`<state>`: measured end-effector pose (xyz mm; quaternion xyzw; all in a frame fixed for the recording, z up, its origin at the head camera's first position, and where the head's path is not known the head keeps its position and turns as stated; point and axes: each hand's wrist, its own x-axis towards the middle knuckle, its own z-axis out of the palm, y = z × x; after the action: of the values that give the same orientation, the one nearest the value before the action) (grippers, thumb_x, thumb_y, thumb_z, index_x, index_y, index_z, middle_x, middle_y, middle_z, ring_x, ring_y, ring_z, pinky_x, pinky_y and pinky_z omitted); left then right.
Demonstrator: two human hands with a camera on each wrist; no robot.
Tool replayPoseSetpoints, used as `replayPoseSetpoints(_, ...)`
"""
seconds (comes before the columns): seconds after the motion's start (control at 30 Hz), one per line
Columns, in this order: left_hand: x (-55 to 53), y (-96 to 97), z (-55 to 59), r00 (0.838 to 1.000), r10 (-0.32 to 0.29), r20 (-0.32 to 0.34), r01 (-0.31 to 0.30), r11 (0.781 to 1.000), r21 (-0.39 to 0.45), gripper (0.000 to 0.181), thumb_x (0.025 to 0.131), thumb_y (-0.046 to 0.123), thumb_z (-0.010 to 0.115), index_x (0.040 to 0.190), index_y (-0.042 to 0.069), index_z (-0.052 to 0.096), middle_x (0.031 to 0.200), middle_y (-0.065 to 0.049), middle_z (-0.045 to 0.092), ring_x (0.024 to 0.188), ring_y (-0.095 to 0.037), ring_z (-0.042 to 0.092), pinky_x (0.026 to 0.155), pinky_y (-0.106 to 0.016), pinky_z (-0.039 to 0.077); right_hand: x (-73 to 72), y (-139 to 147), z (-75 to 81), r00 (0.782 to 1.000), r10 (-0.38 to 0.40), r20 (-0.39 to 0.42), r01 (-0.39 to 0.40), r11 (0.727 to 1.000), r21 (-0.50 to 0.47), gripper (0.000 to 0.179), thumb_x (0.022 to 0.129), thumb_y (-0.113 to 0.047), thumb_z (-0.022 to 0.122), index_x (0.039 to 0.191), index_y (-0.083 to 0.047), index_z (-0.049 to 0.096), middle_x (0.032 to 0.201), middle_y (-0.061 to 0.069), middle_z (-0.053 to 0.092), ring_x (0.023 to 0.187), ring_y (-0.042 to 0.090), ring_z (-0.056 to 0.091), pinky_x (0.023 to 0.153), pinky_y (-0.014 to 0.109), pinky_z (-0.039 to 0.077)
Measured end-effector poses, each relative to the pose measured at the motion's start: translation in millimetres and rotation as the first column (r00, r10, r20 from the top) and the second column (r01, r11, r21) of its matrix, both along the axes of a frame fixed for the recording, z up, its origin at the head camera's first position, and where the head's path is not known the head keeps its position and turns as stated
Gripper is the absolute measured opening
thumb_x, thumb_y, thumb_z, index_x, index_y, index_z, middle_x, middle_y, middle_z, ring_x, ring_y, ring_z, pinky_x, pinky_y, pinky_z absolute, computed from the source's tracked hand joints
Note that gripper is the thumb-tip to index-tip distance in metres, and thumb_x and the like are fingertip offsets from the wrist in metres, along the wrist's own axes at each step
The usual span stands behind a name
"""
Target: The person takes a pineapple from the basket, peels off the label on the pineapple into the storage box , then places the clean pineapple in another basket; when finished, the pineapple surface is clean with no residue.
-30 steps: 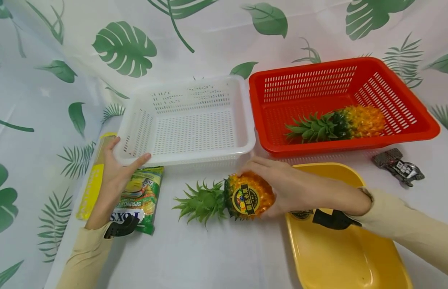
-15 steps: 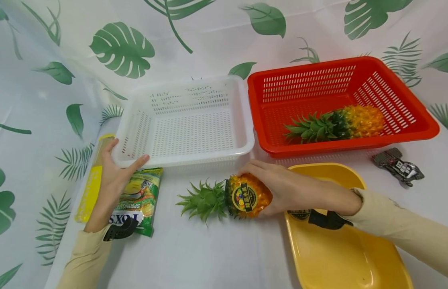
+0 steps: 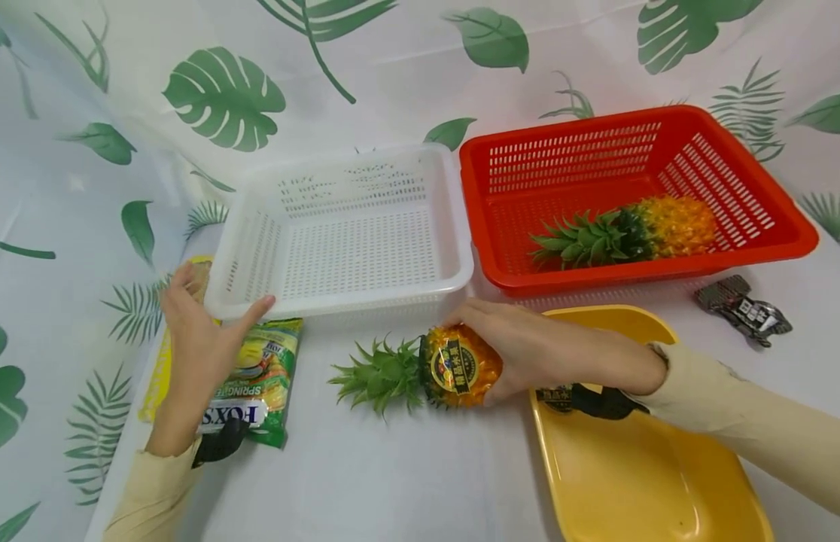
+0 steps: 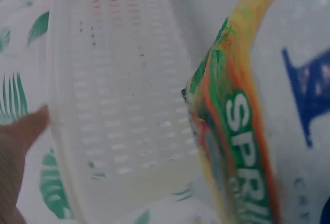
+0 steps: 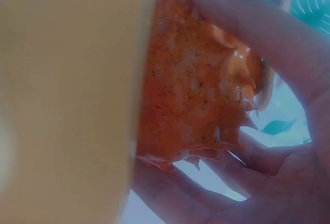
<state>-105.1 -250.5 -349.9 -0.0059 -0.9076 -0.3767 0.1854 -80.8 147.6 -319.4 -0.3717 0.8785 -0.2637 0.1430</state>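
My right hand [image 3: 531,342] grips the orange body of a pineapple [image 3: 461,365], which lies on its side on the white table, leaves pointing left. In the right wrist view, thumb and fingers curl round the pineapple [image 5: 191,90]. My left hand [image 3: 199,346] is at the near left corner of a white slotted basket [image 3: 366,299], fingers spread, with the thumb tip at its rim. Below that corner lies a green FOX'S packet [image 3: 271,376], partly hidden by the left hand and wrist. In the left wrist view, the packet [image 4: 247,146] stands close before the basket [image 4: 124,79].
A red basket [image 3: 637,277] with another pineapple [image 3: 677,226] inside stands right of the white one. A yellow basin [image 3: 630,467] sits at the near right, under the right forearm. A small dark wrapped item [image 3: 745,309] lies far right. A yellow packet [image 3: 159,376] is at the left.
My left hand's fingers have come away from the white basket's corner and spread leftward, the thumb staying at the rim. The right hand keeps its grip on the pineapple, which has hardly moved.
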Motion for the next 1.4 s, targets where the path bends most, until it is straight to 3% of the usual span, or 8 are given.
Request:
replayPoseSetpoints(0.1,13.0,9.3,5.8,0.971,-0.05,-0.235,0.019,0.991,-0.131,0.091,0.095,0.042,0.077,0.156,-0.003,0.028,0.148,-0.032,0.031,0.135,-0.045,0.029,0.115,-0.054,0.027,-0.2,-2.5,1.5,1.0,0.01,0.002,-0.01,1.0,0.01,0.079,0.067,-0.019,0.102,0.13,-0.008,0.056,0.118,0.001,0.061,0.106,0.021,0.061,0.093,0.042,0.056)
replayPoseSetpoints(0.27,37.2,45.3,20.9,0.845,-0.337,-0.415,0.25,0.935,-0.251,0.07,0.104,0.051,0.059,0.14,-0.008,0.047,0.139,-0.032,0.046,0.128,-0.045,0.044,0.116,-0.037,0.033,0.3,-3.4,2.3,1.0,-0.001,0.028,0.001,1.0,0.027,0.08,0.066,-0.02,0.102,0.131,-0.009,0.056,0.122,0.001,0.061,0.111,0.023,0.06,0.097,0.045,0.055)
replayPoseSetpoints(0.43,55.6,80.1,26.0,0.706,-0.662,-0.252,0.523,0.727,-0.445,0.067,0.107,0.053,0.053,0.138,-0.006,0.052,0.137,-0.026,0.052,0.122,-0.038,0.056,0.108,-0.037,0.049,-1.9,-3.3,4.0,1.0,-0.001,0.03,0.0,1.0,0.021,0.083,0.066,-0.021,0.103,0.132,-0.009,0.055,0.127,0.002,0.061,0.115,0.025,0.06,0.1,0.049,0.054)
replayPoseSetpoints(0.5,57.6,89.4,21.9,0.67,-0.725,-0.16,0.583,0.648,-0.49,0.071,0.105,0.057,0.052,0.142,-0.003,0.049,0.142,-0.023,0.05,0.124,-0.035,0.056,0.102,-0.045,0.052,-2.8,-2.4,3.2,1.0,0.003,0.023,-0.003,1.0,0.017,0.083,0.066,-0.021,0.103,0.133,-0.009,0.054,0.128,0.003,0.061,0.116,0.026,0.06,0.1,0.049,0.053)
replayPoseSetpoints(0.63,53.9,99.2,8.7,0.652,-0.758,-0.009,0.649,0.564,-0.51,0.08,0.099,0.06,0.062,0.151,0.002,0.042,0.149,-0.019,0.045,0.13,-0.033,0.053,0.103,-0.049,0.052,-3.9,-2.2,2.8,1.0,0.006,0.017,-0.006,1.0,0.013,0.084,0.066,-0.021,0.103,0.133,-0.01,0.053,0.129,0.003,0.06,0.117,0.026,0.06,0.1,0.05,0.054)
replayPoseSetpoints(0.8,45.1,104.2,-8.7,0.63,-0.77,0.104,0.709,0.515,-0.482,0.091,0.089,0.045,0.083,0.155,0.004,0.036,0.149,-0.018,0.043,0.133,-0.032,0.049,0.106,-0.047,0.05,-3.7,-3.9,3.7,1.0,0.004,0.018,-0.005,0.999,0.039,0.081,0.067,-0.021,0.102,0.13,-0.009,0.054,0.123,0.002,0.061,0.111,0.024,0.061,0.098,0.047,0.055)
replayPoseSetpoints(1.0,41.3,108.0,-23.0,0.613,-0.781,0.118,0.737,0.512,-0.441,0.082,0.09,0.038,0.084,0.151,0.004,0.042,0.144,-0.018,0.048,0.129,-0.029,0.052,0.104,-0.044,0.052,-3.6,-4.2,3.8,1.0,0.009,0.019,-0.01,0.999,0.049,0.078,0.068,-0.022,0.101,0.129,-0.007,0.055,0.119,0.002,0.061,0.107,0.022,0.062,0.095,0.042,0.056)
replayPoseSetpoints(1.4,43.5,108.9,-29.7,0.633,-0.768,0.102,0.728,0.544,-0.418,0.066,0.107,0.054,0.05,0.151,0.005,0.044,0.141,-0.014,0.051,0.127,-0.027,0.055,0.106,-0.043,0.05,-3.2,-2.8,2.8,0.998,-0.014,0.063,0.01,0.999,0.053,0.081,0.071,-0.024,0.1,0.136,-0.008,0.053,0.126,0.003,0.059,0.112,0.025,0.06,0.098,0.047,0.055)
